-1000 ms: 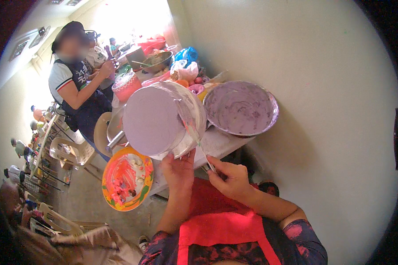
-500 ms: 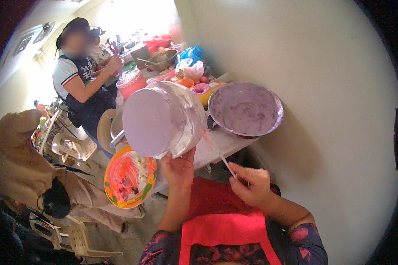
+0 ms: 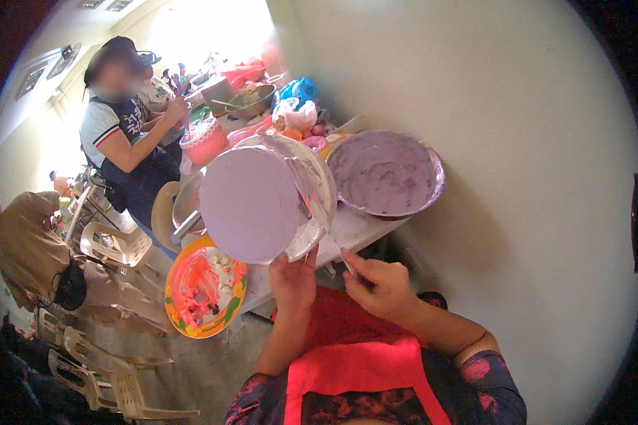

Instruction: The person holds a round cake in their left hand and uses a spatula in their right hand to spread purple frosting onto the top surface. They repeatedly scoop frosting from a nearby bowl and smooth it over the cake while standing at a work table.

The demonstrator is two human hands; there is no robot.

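A round cake [image 3: 252, 205] with smooth lavender icing is tilted so its flat top faces left. Whitish, smeared icing covers its side and the border behind it. My left hand [image 3: 293, 287] grips the cake's support at the lower edge; what lies under the fingers is partly hidden. In my right hand [image 3: 383, 287], closed around its handle, is a slim icing spatula [image 3: 331, 232], its blade laid against the whitish edge on the cake's right. A wide bowl [image 3: 439, 170] coated inside with lavender icing stands just right of the cake.
An orange-rimmed plate [image 3: 174, 312] with pink icing sits at the left table edge. Behind the cake are a pink cake [image 3: 204, 142], a metal bowl [image 3: 255, 103] and plastic bags [image 3: 298, 91]. A co-worker [image 3: 131, 134] stands far left, near plastic chairs [image 3: 117, 244]. A wall [image 3: 510, 142] rises at right.
My right hand has moved left toward the cake, bringing the spatula blade up along its edge. The cake has turned slightly. A person in brown at far left has shifted away.
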